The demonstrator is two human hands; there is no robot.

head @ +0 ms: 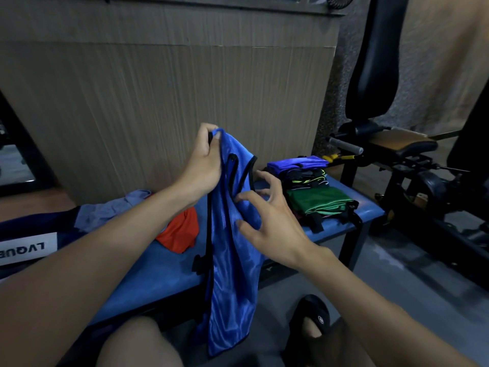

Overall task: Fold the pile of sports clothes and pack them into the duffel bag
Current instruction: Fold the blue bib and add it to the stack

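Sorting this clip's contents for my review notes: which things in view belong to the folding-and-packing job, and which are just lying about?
Part of the job:
- blue mesh vest, held up by the left hand; right hand touching it
- folded stack on the blue bench
- orange garment
- grey garment
- duffel bag, at left edge

Lying about:
- exercise machine
- black slipper

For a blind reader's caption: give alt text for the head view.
A left hand holds up a blue mesh vest by its top while the right hand reaches for it, above a blue bench bearing folded clothes.
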